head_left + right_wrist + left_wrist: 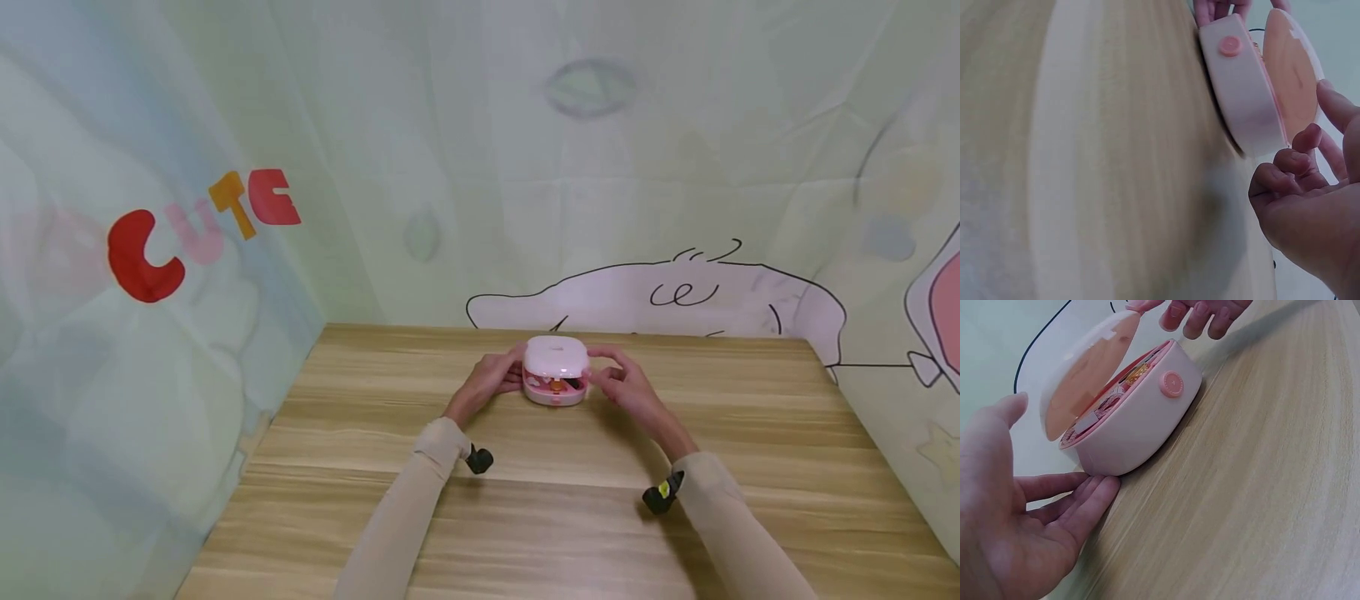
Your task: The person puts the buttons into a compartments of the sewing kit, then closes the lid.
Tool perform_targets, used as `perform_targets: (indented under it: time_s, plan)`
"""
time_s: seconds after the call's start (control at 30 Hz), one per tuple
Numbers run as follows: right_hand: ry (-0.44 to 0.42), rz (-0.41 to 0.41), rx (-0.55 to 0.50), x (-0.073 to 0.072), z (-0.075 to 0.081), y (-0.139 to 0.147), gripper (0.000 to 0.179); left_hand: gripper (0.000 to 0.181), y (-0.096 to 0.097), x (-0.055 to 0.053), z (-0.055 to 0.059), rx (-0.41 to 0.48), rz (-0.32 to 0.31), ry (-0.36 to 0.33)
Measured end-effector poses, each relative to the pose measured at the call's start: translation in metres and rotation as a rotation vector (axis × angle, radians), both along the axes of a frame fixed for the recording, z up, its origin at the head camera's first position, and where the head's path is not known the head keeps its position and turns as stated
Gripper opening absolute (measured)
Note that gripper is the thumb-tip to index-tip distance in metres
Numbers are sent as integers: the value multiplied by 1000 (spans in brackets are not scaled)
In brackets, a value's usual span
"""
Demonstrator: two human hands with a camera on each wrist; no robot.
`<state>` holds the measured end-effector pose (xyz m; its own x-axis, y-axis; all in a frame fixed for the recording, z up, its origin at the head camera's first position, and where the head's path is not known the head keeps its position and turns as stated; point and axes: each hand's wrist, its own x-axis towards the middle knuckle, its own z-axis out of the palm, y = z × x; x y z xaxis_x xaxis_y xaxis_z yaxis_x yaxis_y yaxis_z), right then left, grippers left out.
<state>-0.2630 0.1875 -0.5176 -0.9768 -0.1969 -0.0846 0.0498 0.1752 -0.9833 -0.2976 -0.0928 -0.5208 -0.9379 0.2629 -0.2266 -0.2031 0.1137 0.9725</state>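
Observation:
A small white and pink case stands on the table, its rounded lid partly raised. Inside, colourful printed contents show, their kind too small to make out. A pink round button sits on the front wall. Against the case's left end, my left hand rests its straight fingertips low on the wall, thumb apart and raised. At the opposite end, my right hand holds the lid's edge between thumb and index finger, its other fingers loosely curled beside the case.
The wood-grain table reaches toward me and to both sides. Close behind the case hangs a printed curtain, and another curtain panel with red and orange letters stands at left. A small black camera is on each wrist.

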Motion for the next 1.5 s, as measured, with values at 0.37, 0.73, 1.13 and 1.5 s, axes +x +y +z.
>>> perform_targets:
  time_s: [0.37,0.73,1.13,1.5]
  plan:
    - [16,-26,9,6,-10,-5,48,65,0,0,2,-101,-1,-9]
    - [40,-35,72,6,-15,-4,48,65,0,2,3,-149,-5,17]
    - [12,-10,77,9,-17,-3,53,66,3,4,2,-183,-2,30]
    - [39,-1,76,8,-23,-6,52,56,3,2,2,-166,10,39]
